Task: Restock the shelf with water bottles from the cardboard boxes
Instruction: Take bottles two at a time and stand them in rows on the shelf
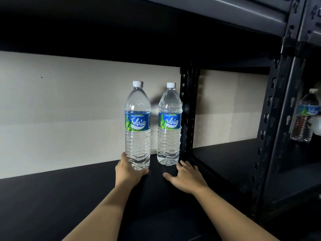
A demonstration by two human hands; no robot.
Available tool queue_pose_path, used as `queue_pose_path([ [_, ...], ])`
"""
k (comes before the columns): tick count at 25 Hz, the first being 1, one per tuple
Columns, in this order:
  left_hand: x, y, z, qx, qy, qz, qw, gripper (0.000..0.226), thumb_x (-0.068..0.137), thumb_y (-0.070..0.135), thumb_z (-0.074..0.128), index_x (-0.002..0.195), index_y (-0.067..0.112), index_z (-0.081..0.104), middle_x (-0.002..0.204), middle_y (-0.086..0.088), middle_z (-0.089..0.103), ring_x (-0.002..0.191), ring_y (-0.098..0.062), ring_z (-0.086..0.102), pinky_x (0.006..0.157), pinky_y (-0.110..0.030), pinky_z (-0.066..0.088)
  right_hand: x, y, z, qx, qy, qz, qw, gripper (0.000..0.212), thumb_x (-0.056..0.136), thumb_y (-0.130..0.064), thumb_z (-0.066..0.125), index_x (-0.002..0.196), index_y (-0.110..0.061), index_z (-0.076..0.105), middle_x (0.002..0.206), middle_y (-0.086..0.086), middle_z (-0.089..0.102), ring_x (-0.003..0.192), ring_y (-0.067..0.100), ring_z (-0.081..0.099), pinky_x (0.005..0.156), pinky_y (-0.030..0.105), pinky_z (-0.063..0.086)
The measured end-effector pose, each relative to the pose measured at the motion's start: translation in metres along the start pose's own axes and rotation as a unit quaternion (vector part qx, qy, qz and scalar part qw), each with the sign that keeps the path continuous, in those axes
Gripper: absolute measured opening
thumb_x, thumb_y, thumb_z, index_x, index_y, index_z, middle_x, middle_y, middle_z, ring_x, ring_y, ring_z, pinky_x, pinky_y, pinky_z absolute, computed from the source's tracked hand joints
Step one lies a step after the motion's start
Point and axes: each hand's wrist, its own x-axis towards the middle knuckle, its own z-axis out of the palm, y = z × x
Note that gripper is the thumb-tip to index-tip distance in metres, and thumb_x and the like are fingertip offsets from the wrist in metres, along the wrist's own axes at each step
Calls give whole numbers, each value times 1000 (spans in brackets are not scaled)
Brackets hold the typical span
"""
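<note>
Your left hand (129,171) wraps the base of the left bottle (137,126) on the shelf board (52,197). Just right of that grip stands the second bottle (168,126), your right hand (186,178) flat in front of it, upright post (188,108) right behind.

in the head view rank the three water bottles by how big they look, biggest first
1. Left bottle, held by the left hand
2. Middle bottle, nearly alike, maybe just farther back
3. Bottle on the far-right shelf

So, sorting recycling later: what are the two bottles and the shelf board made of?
Left bottle and right bottle: clear ribbed plastic, see-through, glossy printed labels, white caps likely plastic. Shelf board: matte black, flat; metal or coated wood, can't tell.
</note>
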Motion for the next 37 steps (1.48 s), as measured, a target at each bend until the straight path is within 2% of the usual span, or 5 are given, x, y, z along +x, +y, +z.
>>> queue_pose_path([
  [5,1,-2,4,15,-6,-3,1000,84,66,29,87,132,12,39,130,-10,54,128,-28,43,103,-38,41,-1,-1,-2,8,3,3,1000,93,86,-74,36,153,-10,26,162,3,20,150,21,11,121,44,9],
  [12,0,0,6,38,7,-3,999,79,70,33,84,130,11,38,128,-12,52,126,-29,42,99,-38,40,-1,-1,-2,13,16,4,1000,92,85,-74,39,152,-12,29,161,2,23,149,20,14,120,43,12],
  [17,3,-1,9,52,0,-2,999,75,73,35,82,127,11,35,126,-13,54,121,-29,49,96,-39,44,-1,-1,-2,3,22,-1,1000,90,86,-73,39,151,-11,33,159,3,28,148,21,18,119,43,14],
  [37,4,4,9,63,-19,-11,998,78,76,34,79,133,9,31,134,-14,50,127,-30,44,102,-38,39,-5,-3,-7,21,21,0,1000,87,87,-71,41,150,-11,34,157,3,30,147,21,20,119,43,14],
])
